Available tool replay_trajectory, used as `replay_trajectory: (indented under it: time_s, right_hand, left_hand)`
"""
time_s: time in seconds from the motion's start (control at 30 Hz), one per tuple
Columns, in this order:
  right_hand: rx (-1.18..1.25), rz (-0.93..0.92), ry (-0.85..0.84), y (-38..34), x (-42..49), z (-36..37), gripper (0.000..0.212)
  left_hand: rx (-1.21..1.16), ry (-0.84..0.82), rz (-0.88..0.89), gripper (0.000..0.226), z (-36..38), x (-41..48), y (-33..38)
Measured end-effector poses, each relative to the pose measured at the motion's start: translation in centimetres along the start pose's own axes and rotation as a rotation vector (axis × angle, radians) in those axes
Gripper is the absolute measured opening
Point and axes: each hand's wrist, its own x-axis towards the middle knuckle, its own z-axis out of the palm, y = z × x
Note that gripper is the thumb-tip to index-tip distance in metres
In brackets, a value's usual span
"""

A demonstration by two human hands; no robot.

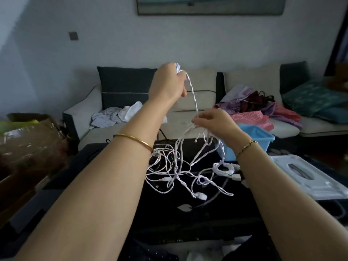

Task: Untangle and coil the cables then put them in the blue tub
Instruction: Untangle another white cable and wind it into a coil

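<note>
Above the bench (188,223), the left hand (169,81) clamps a raised cables (194,99) strand; the right hand (212,121) pinches it lower, beside the blue tub (261,137).

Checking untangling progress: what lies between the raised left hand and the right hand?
In the head view, a twisted white cable strand runs from the left hand down to the right hand.
</note>
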Motion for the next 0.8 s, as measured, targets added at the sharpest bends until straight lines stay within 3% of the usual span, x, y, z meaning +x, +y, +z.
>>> replay_trajectory:
  time_s: [0.2,0.33,0.43,0.53,0.6,0.67,0.8]
  right_hand:
    - [-0.229,-0.009,-0.038,-7.0,3.6,-4.3,0.018]
    - [-0.246,-0.088,0.114,-9.0,5.5,-5.7,0.015]
    - [0.015,-0.074,0.121,-10.3,6.1,-6.3,0.016]
    - [0.381,0.019,-0.066,-11.5,6.3,-6.7,0.019]
    - [0.253,0.016,-0.084,-12.3,6.5,-6.8,0.022]
    - [0.047,-0.048,0.015,-13.3,6.7,-6.9,0.021]
    - [0.04,-0.113,0.008,-15.0,7.2,-6.9,0.02]
  left_hand:
    - [0.056,0.027,0.051,0.022,-3.2,3.0,4.6]
    - [0.101,0.034,0.052,0.029,-5.0,4.1,5.7]
    - [0.107,0.015,0.007,0.034,-5.8,4.7,5.8]
    - [0.119,-0.012,-0.034,0.034,-6.4,4.9,5.8]
    - [0.122,-0.014,-0.052,0.036,-6.8,4.8,5.7]
    - [0.114,-0.012,-0.066,0.037,-7.2,4.8,5.7]
    - [0.109,-0.002,-0.089,0.035,-8.2,4.9,5.4]
